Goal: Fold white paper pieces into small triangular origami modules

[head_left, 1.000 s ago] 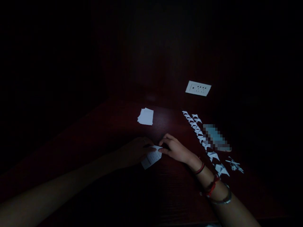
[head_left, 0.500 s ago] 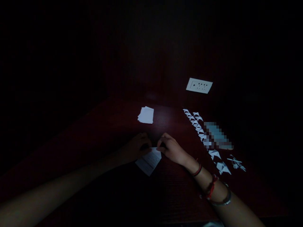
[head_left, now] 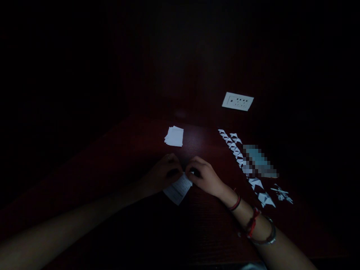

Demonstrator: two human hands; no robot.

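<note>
A sheet of paper (head_left: 178,190) with faint printed lines lies at a slant on the dark red table, its far edge between my hands. My left hand (head_left: 168,170) is closed on the left of that edge, thumb and fingertips pinching it. Opposite it, my right hand (head_left: 203,176) pinches the far right part of the sheet, fingers curled. The two thumbs nearly meet. Dim light and the fingers hide how the far edge is folded. Beyond the hands rests a small stack of white paper sheets (head_left: 174,136).
Rows of folded white paper pieces (head_left: 235,150) run along the right side of the table (head_left: 213,221). Beside them lie a pixelated bluish object (head_left: 260,161) and a small pile of thin white strips (head_left: 281,194). A white socket plate (head_left: 237,101) is on the back wall.
Both hands have shifted slightly, the thumbs coming closer together at the far edge of the paper. Less of the sheet's far part shows now.
</note>
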